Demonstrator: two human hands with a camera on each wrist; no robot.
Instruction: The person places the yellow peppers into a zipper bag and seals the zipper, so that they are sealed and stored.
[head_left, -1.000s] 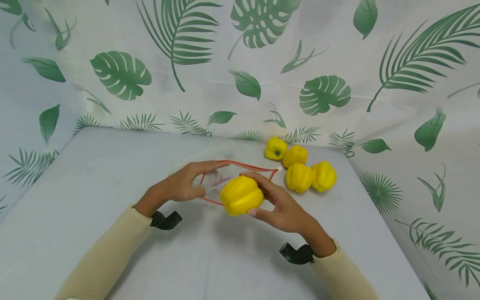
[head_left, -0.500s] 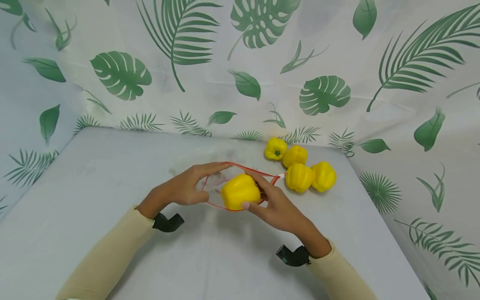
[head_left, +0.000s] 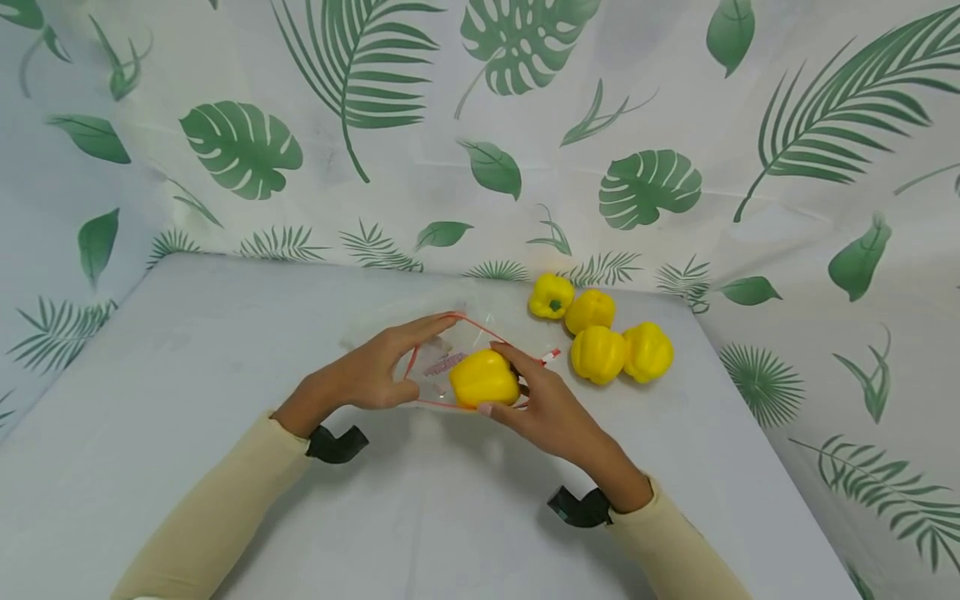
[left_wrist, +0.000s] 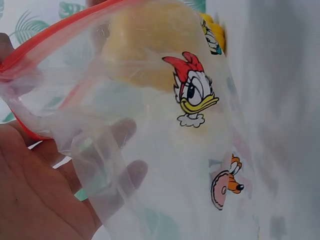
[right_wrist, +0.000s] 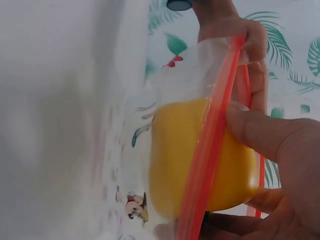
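A clear zip bag (left_wrist: pixel 165 195) with a red-edged mouth and cartoon prints is held above the table. My left hand (head_left: pixel 367 371) holds the left side of the mouth, thumb at the near rim and fingers along the far one. Some of its fingers show through the plastic in the left wrist view. A yellow bell pepper (head_left: pixel 483 379) sits partly inside the mouth, gripped by my right hand (head_left: pixel 551 408) from the right. In the right wrist view, the red rim (right_wrist: pixel 212 145) crosses in front of the pepper (right_wrist: pixel 175 160).
Several other yellow bell peppers, including the front one (head_left: pixel 598 354), lie grouped at the back right of the white table (head_left: pixel 375 517). A leaf-printed sheet (head_left: pixel 420 192) hangs behind the table. The zip's white slider (head_left: pixel 551 357) sticks out beyond my right hand.
My right hand has moved the pepper from in front of the bag's mouth into it. The near rim now passes in front of the pepper's underside. The left hand keeps its place.
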